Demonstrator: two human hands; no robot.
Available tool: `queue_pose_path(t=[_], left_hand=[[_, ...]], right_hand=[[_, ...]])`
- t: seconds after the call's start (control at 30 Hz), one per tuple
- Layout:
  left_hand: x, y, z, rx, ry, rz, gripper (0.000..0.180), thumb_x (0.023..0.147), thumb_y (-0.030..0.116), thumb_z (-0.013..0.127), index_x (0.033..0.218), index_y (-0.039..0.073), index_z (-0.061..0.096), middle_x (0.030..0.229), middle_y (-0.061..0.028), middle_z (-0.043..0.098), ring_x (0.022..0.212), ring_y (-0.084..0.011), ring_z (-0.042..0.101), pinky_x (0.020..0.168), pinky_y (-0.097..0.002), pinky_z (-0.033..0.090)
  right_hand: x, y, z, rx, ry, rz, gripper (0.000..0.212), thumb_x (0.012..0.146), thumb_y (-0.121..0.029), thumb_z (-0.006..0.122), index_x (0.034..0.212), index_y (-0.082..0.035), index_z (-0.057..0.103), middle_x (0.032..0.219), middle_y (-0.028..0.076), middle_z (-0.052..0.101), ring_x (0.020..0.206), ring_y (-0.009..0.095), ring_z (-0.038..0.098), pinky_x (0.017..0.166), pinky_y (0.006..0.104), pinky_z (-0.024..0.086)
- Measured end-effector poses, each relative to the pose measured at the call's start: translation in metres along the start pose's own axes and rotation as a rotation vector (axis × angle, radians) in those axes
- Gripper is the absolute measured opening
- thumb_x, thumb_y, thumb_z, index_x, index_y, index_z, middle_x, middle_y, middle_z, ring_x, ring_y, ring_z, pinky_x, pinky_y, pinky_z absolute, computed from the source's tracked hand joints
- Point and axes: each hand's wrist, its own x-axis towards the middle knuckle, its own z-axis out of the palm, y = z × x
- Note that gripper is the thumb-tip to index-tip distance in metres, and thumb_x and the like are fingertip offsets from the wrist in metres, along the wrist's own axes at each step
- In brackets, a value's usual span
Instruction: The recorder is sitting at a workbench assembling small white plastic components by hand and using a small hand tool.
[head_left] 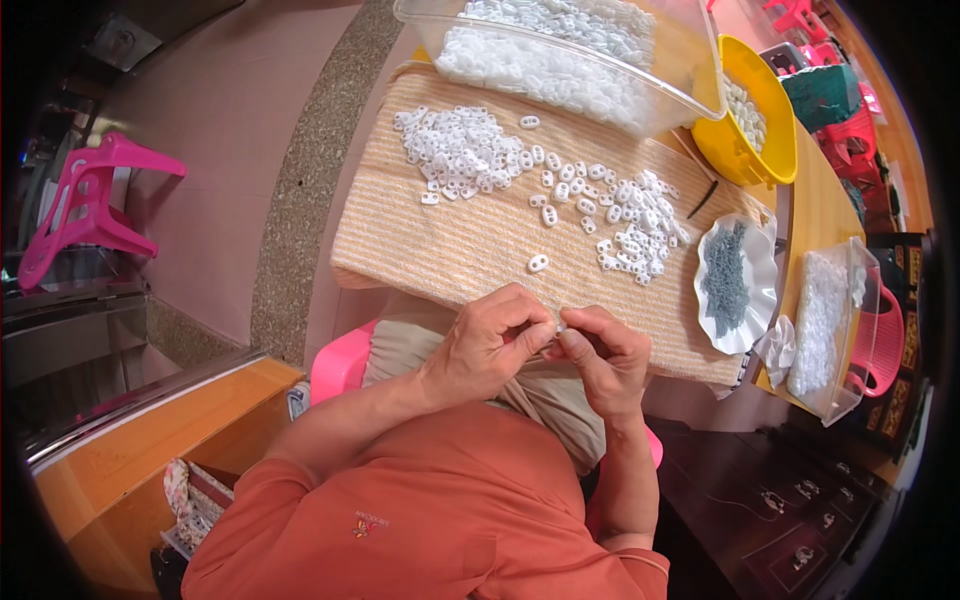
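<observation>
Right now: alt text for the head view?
Left hand and right hand together hold a tiny whitish piece by a striped cloth bearing two heaps of white two-holed pieces; a wavy white dish of grey-blue bits sits right.

Head camera riding on wearer's head, looking steeply down and slightly forward. Left hand (488, 343) and right hand (608, 360) meeting near middle of frame, both showing at close range. Orange-red polo shirt (430, 490) filling foreground just below grip; striped cloth (450, 245) spreading above grip; clear plastic bin (688, 60) running off top edge, well beyond grip; pink plastic stool (115, 152) appearing smaller, far left of grip. Fisheye lens curving straight edges, black rim closing in corners.
</observation>
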Motion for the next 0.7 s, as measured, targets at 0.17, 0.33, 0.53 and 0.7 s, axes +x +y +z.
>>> queue_pose_path(t=[0.17, 0.33, 0.53, 0.7], left_hand=[[-0.001, 0.000, 0.001, 0.007, 0.009, -0.024, 0.009, 0.089, 0.007, 0.061, 0.083, 0.000, 0.060, 0.075, -0.0095, 0.055, 0.066, -0.0173, 0.055, 0.059, -0.0309, 0.044], [-0.002, 0.003, 0.003, -0.139, -0.002, -0.213, 0.013, 0.092, 0.011, 0.059, 0.086, -0.001, 0.061, 0.079, -0.0072, 0.057, 0.072, -0.0122, 0.059, 0.064, -0.0258, 0.048], [-0.005, -0.011, 0.001, -0.366, -0.041, -0.314, 0.015, 0.093, 0.010, 0.058, 0.100, -0.003, 0.062, 0.093, -0.0022, 0.057, 0.082, -0.0078, 0.058, 0.075, -0.0254, 0.056], [-0.002, -0.011, -0.001, -0.451, -0.035, -0.367, 0.018, 0.092, 0.009, 0.059, 0.103, -0.005, 0.063, 0.090, -0.0032, 0.062, 0.077, -0.0075, 0.060, 0.069, -0.0219, 0.050]], right_hand=[[0.000, 0.002, 0.002, -0.041, 0.018, -0.032, 0.020, 0.088, 0.005, 0.059, 0.108, 0.006, 0.061, 0.096, 0.013, 0.062, 0.076, 0.016, 0.065, 0.069, 0.0278, 0.057], [0.002, 0.003, 0.000, -0.096, 0.019, -0.011, 0.020, 0.089, 0.004, 0.058, 0.108, 0.006, 0.061, 0.096, 0.012, 0.062, 0.077, 0.016, 0.065, 0.069, 0.0284, 0.058], [0.002, 0.008, 0.001, -0.002, 0.079, 0.039, 0.021, 0.089, 0.001, 0.059, 0.109, 0.005, 0.061, 0.093, 0.011, 0.064, 0.074, 0.016, 0.066, 0.067, 0.0299, 0.058], [0.000, 0.013, -0.001, 0.112, 0.135, 0.096, 0.020, 0.090, 0.000, 0.060, 0.109, 0.005, 0.062, 0.082, 0.010, 0.065, 0.071, 0.016, 0.066, 0.066, 0.0299, 0.058]])
